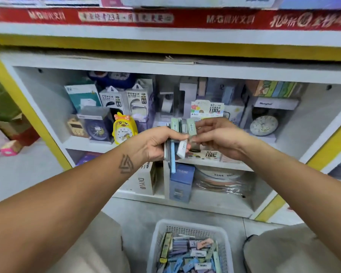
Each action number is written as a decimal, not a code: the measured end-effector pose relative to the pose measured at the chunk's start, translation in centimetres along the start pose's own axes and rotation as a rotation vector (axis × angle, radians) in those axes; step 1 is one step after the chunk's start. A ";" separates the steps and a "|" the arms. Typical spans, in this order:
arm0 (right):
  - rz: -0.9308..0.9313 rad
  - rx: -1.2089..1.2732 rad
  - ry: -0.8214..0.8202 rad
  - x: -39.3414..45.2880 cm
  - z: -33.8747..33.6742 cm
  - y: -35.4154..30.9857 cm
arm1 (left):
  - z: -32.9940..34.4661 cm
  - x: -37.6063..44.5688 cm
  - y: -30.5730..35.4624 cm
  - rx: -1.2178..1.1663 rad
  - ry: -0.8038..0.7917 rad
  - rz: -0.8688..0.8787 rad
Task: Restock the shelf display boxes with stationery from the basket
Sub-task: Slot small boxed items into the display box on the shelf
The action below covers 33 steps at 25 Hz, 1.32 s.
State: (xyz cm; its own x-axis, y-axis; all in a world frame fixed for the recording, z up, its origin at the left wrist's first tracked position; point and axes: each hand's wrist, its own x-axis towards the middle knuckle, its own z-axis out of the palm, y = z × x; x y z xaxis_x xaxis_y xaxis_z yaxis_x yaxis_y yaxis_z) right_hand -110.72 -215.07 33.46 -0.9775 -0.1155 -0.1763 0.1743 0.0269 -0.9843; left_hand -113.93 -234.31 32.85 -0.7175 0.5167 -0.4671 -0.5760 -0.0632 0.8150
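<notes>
My left hand (156,143) grips a stack of flat pastel stationery packs (174,152), blue, grey and green, held upright in front of the shelf. My right hand (217,136) meets it from the right and pinches a green pack (191,126) at the top of the stack. A white pack (182,147) sticks out slanted between the two hands. Below, on the floor between my knees, stands a white plastic basket (161,233) holding several more pastel packs (187,255). Display boxes marked 100 (207,109) sit on the shelf behind my hands.
The white shelf unit with yellow trim (28,107) holds power bank boxes (114,101), a yellow chick clock (124,131), a round clock (264,125) and a blue box (180,180) on the lower level. A red banner (165,17) runs above.
</notes>
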 end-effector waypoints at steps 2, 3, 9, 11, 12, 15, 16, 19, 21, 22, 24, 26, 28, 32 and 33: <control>-0.002 -0.087 0.061 1.7 0.2 -0.9 | -1.0 0.4 1.2 -0.001 0.056 0.008; -0.011 -0.138 0.080 2.5 0.3 -1.1 | -1.6 0.6 1.8 0.008 0.097 0.014; -0.125 -0.379 0.130 6.1 0.7 -0.6 | -5.2 0.9 4.3 -0.093 0.259 0.051; -0.222 -0.544 0.153 7.1 0.8 -0.8 | -6.0 1.0 5.0 -0.085 0.299 0.049; -0.256 -0.594 0.149 7.5 0.9 -0.9 | -6.3 1.1 5.3 -0.074 0.314 0.043; -0.287 -0.649 0.114 8.4 1.4 -1.1 | -7.3 1.4 5.9 -0.073 0.324 0.020; -0.320 -0.725 0.121 8.8 1.5 -1.0 | -7.6 1.4 6.0 -0.080 0.321 0.016; -0.410 -0.936 0.184 9.8 1.7 -0.8 | -8.3 1.6 6.1 -0.103 0.323 0.002; -0.461 -0.967 0.200 10.4 2.0 -0.4 | -8.6 1.7 6.0 -0.111 0.317 -0.005; -0.473 -0.979 0.201 10.6 2.2 -0.2 | -8.8 1.7 5.9 -0.110 0.313 -0.007; -0.476 -1.015 0.183 10.9 2.9 0.1 | -9.1 1.6 5.6 -0.101 0.303 -0.011; -0.496 -1.083 0.139 11.0 3.6 0.6 | -9.3 1.3 5.4 -0.076 0.296 -0.012; -0.505 -1.131 0.082 11.0 4.3 1.2 | -9.6 1.1 5.2 -0.048 0.310 -0.016; -0.518 -1.175 0.057 11.3 4.9 1.8 | -10.1 1.0 5.0 -0.010 0.313 -0.007; -0.513 -1.162 0.059 11.4 4.9 1.8 | -10.1 1.0 5.0 0.007 0.307 -0.010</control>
State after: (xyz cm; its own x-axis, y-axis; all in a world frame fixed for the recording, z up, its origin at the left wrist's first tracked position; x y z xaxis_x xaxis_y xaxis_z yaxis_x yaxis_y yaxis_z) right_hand -120.91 -221.21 29.61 -0.9106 -0.3276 0.2518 -0.4012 0.8469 -0.3490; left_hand -121.42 -242.71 33.00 -0.7970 0.2346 -0.5565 -0.5821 -0.0529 0.8114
